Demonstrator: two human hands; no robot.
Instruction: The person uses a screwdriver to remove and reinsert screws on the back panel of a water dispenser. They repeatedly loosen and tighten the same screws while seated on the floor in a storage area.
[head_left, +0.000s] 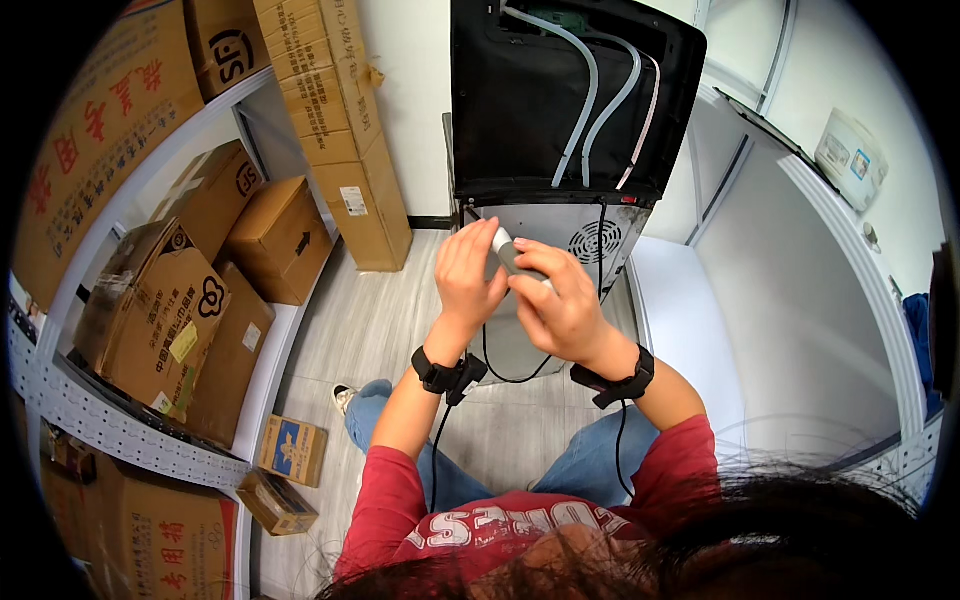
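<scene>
Near the upper left corner of the appliance's metal back panel [560, 235], a grey-and-white handheld tool [508, 252] is slanting between the two hands, its front end pointing up and left, just below the lower left corner of the raised black cover [560, 150]. The right hand [560, 300] is gripping the tool's body, thumb and fingers closing around it. The left hand [466, 275] is holding its fingers straight and together beside the pale front end; whether it is gripping, I cannot tell. Two pale hoses [590, 90] are hanging down inside the cover toward its lower edge. A round vent [597, 241] is showing near the panel's upper right corner, and a black cable [517, 380] is looping below the hands. Along the left, cardboard boxes [160, 320] are filling a white shelf [287, 335].
</scene>
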